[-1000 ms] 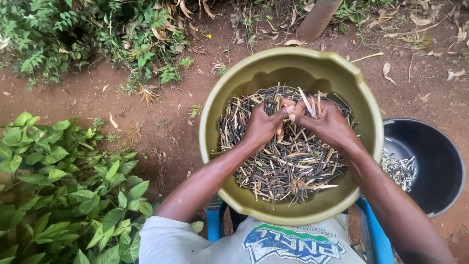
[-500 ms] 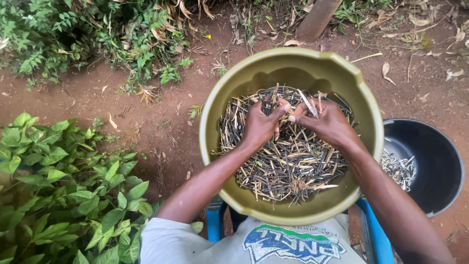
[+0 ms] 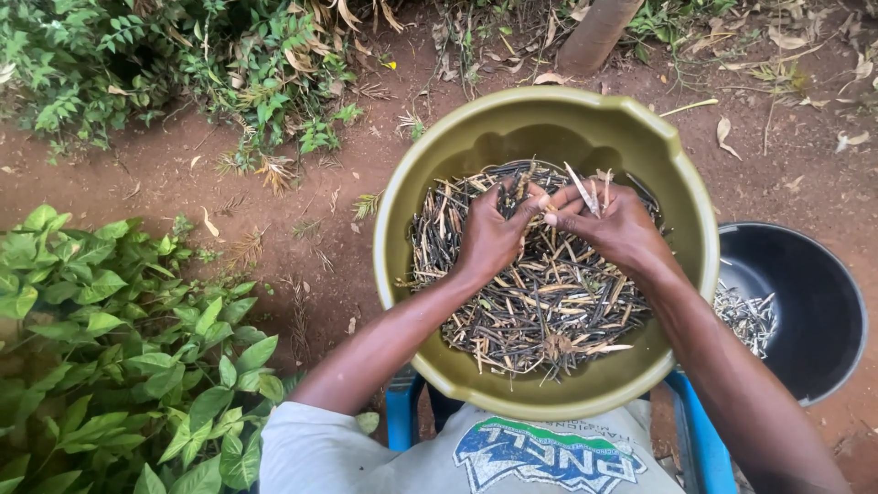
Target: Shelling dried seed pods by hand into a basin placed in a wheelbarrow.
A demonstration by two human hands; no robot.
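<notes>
A wide olive-green basin (image 3: 681, 215) rests on my lap, filled with many dry dark and tan pods (image 3: 540, 306). My left hand (image 3: 491, 235) and my right hand (image 3: 615, 224) meet over the far side of the heap. Together their fingertips pinch one thin dark pod between them. My right hand also grips a few pale split pods that stick up from its fingers. Both forearms reach in from the bottom of the view.
A black bowl (image 3: 814, 316) with a small pile of pod pieces stands on the ground at the right. I sit on a blue chair (image 3: 402, 416). Bare red earth, leafy green plants (image 3: 119, 348) at the left, dry leaves and a tree trunk (image 3: 594, 32) lie beyond.
Both hands stayed over the far part of the heap; the fingers shifted slightly while working the pod. The basin has not moved.
</notes>
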